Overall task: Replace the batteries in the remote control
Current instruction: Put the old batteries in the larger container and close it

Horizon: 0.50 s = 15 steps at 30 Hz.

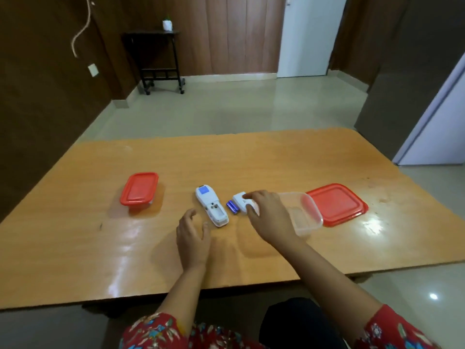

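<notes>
A white remote control (211,205) lies on the wooden table (251,157), its battery bay uncovered and looking empty at the near end. Two blue batteries (232,207) lie side by side just right of it. Beside them sits the white battery cover (240,201), with the fingers of my right hand (268,216) closed around it on the table. My left hand (192,238) hovers with spread fingers just left of the remote's near end, holding nothing.
An uncovered clear plastic container (305,215) stands right of my right hand, its red lid (336,204) lying flat beyond it. A closed container with a red lid (139,188) sits at the left. The table's near edge is close to my body.
</notes>
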{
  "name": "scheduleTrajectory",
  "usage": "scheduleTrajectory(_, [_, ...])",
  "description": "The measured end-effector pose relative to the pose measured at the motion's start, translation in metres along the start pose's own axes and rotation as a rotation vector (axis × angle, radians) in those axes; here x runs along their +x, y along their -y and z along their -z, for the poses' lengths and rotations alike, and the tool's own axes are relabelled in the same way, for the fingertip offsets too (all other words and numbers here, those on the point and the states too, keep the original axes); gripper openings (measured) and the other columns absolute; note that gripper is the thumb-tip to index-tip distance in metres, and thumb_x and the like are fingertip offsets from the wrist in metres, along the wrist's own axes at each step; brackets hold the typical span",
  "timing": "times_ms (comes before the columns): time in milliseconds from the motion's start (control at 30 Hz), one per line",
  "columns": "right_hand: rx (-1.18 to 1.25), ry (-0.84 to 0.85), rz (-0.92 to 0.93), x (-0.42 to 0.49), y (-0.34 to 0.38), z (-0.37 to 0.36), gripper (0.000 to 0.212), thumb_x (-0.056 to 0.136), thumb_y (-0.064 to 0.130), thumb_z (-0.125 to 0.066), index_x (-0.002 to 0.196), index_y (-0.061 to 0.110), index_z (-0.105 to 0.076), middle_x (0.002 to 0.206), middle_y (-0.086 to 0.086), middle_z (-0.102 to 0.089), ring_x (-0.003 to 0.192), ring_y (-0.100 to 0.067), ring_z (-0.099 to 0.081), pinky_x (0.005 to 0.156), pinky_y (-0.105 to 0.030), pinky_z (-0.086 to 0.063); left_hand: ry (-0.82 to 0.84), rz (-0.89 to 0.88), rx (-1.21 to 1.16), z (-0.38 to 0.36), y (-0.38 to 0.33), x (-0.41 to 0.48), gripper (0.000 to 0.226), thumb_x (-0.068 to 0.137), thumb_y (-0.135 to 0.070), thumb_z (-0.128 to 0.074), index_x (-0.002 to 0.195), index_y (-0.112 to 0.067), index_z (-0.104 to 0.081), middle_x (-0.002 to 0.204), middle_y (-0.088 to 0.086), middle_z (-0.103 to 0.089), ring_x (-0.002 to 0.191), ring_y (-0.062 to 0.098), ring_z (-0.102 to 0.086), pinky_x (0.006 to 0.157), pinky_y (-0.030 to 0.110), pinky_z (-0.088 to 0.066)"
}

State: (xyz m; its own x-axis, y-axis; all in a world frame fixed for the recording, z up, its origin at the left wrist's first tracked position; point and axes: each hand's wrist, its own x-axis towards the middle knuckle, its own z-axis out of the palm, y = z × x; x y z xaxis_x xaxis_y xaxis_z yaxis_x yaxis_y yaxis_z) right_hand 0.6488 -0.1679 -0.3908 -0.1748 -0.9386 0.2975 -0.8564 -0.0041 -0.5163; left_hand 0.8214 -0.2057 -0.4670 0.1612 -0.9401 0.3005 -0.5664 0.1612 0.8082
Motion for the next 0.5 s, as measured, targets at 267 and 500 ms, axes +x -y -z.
scheduleTrajectory(267, [-0.552, 0.263, -0.029, 0.049, 0.015, -0.06, 0.034, 0.094, 0.036, -0.042, 0.11, 0.015, -0.062, 0.115, -0.007, -0.057, 0.115, -0.028, -0.042, 0.083, -0.036, -0.034, 0.002, 0.017, -0.047, -0.002, -0.001, -0.004, 0.04, 0.083, -0.006, -0.059, 0.122, -0.01, -0.052, 0.121, 0.005, -0.06, 0.107, 0.022, -0.057, 0.092, 0.036, -0.045])
scheduleTrajectory(500, [-0.548, 0.351, -0.084, 0.058, 0.018, -0.061, 0.022, 0.087, 0.022, -0.05, 0.105, 0.014, -0.058, 0.108, -0.006, -0.062, 0.113, -0.026, -0.046, 0.074, -0.032, -0.033, 0.015, 0.013, -0.041, -0.002, 0.0, -0.004, 0.038, 0.084, -0.006, -0.059, 0.121, -0.011, -0.053, 0.12, 0.004, -0.061, 0.106, 0.021, -0.059, 0.09, 0.037, -0.047])
